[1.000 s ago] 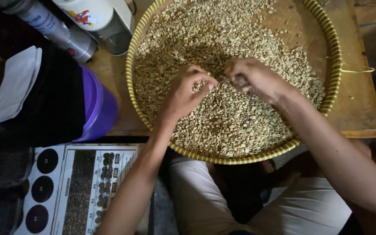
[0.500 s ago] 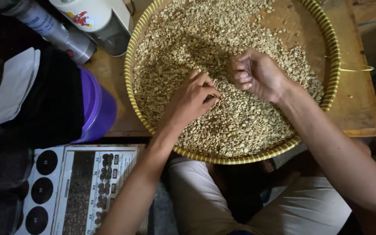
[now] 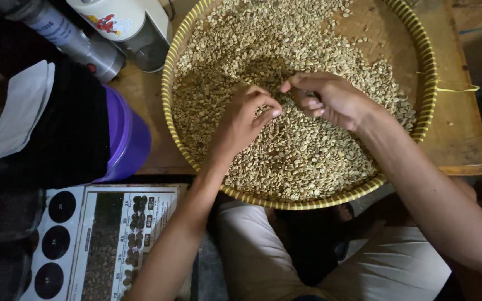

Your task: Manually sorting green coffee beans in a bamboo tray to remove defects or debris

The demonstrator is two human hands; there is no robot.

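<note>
Fingers (image 3: 263,106) of left hand (image 3: 241,125) are pinched on pale beans (image 3: 308,156); right hand (image 3: 330,100) is curled, contents can't be told. Beans are heaped in round woven tray (image 3: 430,61) on desk (image 3: 458,139). Sorting step judged underway. Purple tub (image 3: 126,134) at 9 o'clock.

**Hidden or cut off**

The woven tray (image 3: 428,67) loses its far rim past the top edge. Beans under both hands are covered. Whether the right hand (image 3: 330,100) pinches a bean cannot be told. Two canisters (image 3: 101,33) are cropped above.
</note>
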